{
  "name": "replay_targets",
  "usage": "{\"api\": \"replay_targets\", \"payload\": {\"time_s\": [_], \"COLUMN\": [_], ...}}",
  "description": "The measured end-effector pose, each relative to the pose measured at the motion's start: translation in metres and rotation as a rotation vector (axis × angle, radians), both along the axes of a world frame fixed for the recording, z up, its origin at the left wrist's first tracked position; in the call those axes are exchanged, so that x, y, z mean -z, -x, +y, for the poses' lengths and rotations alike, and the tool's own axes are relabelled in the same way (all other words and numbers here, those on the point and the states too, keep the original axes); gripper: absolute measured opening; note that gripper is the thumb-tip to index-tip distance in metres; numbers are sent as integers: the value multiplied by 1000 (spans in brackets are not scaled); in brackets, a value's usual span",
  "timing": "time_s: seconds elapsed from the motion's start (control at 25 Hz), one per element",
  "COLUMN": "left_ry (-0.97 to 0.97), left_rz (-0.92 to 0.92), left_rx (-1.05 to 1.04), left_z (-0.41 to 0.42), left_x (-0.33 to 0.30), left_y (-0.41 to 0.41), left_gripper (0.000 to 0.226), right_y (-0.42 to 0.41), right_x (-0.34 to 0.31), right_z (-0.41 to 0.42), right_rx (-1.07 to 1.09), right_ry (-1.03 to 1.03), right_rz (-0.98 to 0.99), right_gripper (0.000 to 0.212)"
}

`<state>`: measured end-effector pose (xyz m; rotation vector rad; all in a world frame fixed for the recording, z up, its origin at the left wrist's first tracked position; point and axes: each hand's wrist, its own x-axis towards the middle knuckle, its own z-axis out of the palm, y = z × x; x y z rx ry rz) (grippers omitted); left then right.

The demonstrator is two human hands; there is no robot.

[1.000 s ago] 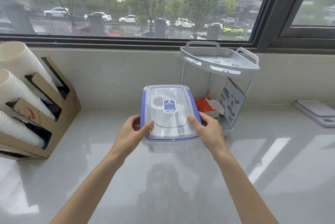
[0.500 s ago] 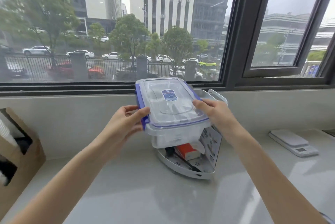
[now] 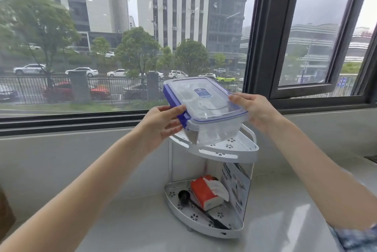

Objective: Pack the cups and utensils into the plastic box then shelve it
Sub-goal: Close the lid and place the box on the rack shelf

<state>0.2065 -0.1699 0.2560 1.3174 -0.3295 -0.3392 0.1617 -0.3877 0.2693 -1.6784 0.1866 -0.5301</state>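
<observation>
Head view: we grip the lidded plastic box (image 3: 206, 112) by both sides, left hand (image 3: 163, 124) and right hand (image 3: 256, 109), tilted above the corner rack's top shelf (image 3: 230, 150).

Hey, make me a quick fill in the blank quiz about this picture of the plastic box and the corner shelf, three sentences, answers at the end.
1. The plastic box is held by ____ hands.
2. The box hovers over the ____ tier of the white corner shelf.
3. The clips on the box's lid are ____ in colour.

Missing words: both; top; blue
</observation>
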Motion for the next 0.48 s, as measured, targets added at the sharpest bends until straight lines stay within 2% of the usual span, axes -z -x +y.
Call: {"api": "replay_targets", "payload": {"time_s": [0.2,0.48], "left_ry": [-24,-77], "left_rz": [64,118], "left_rx": [20,56], "left_z": [-27,-40], "left_x": [2,23], "left_y": [-22,-36], "left_gripper": [14,25], "right_y": [-31,-57], "right_x": [7,19], "right_z": [-23,-37], "right_rx": [106,132], "right_ry": [71,153], "right_rz": [21,68], "right_gripper": [35,34]}}
